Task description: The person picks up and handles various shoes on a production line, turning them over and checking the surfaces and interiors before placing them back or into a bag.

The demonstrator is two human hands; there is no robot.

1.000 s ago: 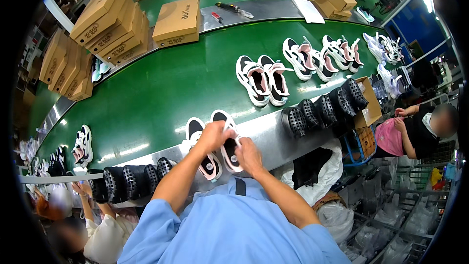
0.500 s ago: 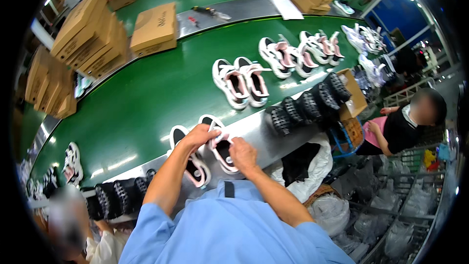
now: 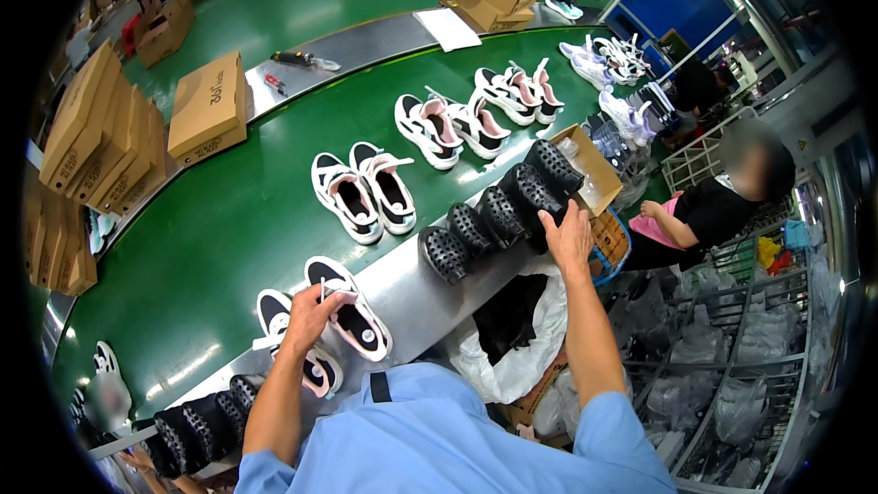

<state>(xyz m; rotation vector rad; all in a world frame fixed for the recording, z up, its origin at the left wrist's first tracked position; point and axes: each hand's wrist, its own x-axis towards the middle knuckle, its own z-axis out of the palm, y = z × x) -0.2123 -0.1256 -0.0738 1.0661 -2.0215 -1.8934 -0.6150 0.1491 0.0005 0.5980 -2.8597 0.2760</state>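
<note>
At the near edge of the work surface, my left hand (image 3: 314, 313) is closed on the pale strap of a black, white and pink sneaker (image 3: 364, 334). Its mate (image 3: 320, 375) lies just to the left, partly covered by my wrist and forearm. My right hand (image 3: 569, 236) reaches out to the right, fingers apart, against a row of black perforated plastic shoe inserts (image 3: 501, 218). Its fingertips are at the insert (image 3: 532, 190) near the far end; I cannot see a grip on it. Beyond the sneakers stands another matching pair (image 3: 347, 197).
More sneakers (image 3: 430, 133) line the green belt (image 3: 210, 247). Brown shoeboxes (image 3: 208, 108) stack at the far left. An open carton (image 3: 594, 169) and a white sack (image 3: 549, 329) sit right. Another row of inserts (image 3: 197, 434) lies near left. A person (image 3: 704, 210) stands at the right.
My right hand has left the sneaker and moved right to the black inserts. My left hand still holds the sneaker's strap. The view has turned to the right.
</note>
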